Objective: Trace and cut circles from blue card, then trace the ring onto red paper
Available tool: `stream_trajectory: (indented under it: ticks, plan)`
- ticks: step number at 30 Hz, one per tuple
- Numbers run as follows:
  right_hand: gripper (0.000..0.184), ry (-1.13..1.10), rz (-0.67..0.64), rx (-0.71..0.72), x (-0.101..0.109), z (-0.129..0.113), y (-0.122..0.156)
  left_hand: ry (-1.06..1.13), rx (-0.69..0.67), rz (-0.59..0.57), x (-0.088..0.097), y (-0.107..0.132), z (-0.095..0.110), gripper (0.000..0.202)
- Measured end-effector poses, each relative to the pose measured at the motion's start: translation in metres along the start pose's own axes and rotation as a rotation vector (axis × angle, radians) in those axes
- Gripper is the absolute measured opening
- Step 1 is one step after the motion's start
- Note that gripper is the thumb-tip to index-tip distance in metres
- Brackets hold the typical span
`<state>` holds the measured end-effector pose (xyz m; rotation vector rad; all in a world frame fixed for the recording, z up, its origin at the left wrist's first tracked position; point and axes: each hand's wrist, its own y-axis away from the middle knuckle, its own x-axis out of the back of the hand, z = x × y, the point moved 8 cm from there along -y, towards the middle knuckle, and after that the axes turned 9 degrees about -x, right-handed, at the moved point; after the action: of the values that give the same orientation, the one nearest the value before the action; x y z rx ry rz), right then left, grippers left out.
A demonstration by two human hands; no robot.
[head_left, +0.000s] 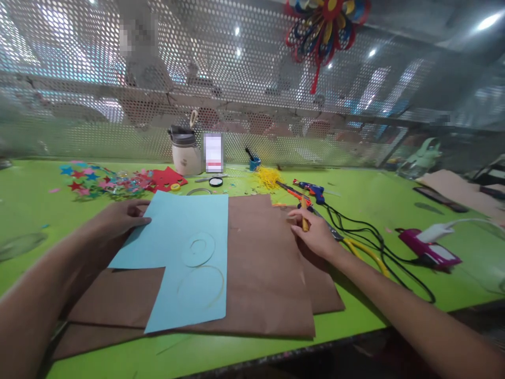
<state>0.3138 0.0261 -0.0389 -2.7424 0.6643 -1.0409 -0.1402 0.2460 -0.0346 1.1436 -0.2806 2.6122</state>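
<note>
A light blue sheet of paper point(173, 226), with a notch out of its lower left, lies on brown kraft paper point(268, 263). My left hand point(136, 215) pinches its upper left edge, thumb on top. A round piece with a spiral line point(199, 250) shows on the sheet's right part. Below it runs a curved line point(220, 284); whether drawn or cut, I cannot tell. Over the right edge of the kraft paper, my right hand point(315, 234) is closed round a slim yellow-brown stick point(304, 216), its tip hidden.
Behind my right hand lie a blue glue gun point(313, 190), an orange tool point(298, 196) and black cables point(379, 237). A purple power strip point(430, 250) sits at right. Farther back stand a tumbler point(186, 155) and a phone point(213, 152); star cutouts point(90, 179) are scattered left.
</note>
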Motion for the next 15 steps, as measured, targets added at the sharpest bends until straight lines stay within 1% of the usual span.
stream_trajectory:
  ticks: [3,5,11,15]
  plan:
    - [0.03,-0.029,-0.015,-0.015,-0.0003,0.0046,-0.0025,-0.031,0.001,-0.028,-0.0023,-0.0061,-0.0078,0.075]
    - [0.03,-0.054,-0.027,-0.025,-0.0005,0.0063,-0.0035,-0.046,-0.002,-0.038,-0.0037,-0.0083,-0.0102,0.081]
    - [0.03,-0.137,-0.052,-0.078,-0.0001,0.0072,-0.0016,-0.075,-0.029,-0.024,-0.005,-0.0072,-0.009,0.081]
    - [0.029,-0.153,-0.03,-0.089,0.001,0.0081,-0.0018,-0.112,-0.049,0.01,-0.0041,-0.0049,-0.0046,0.078]
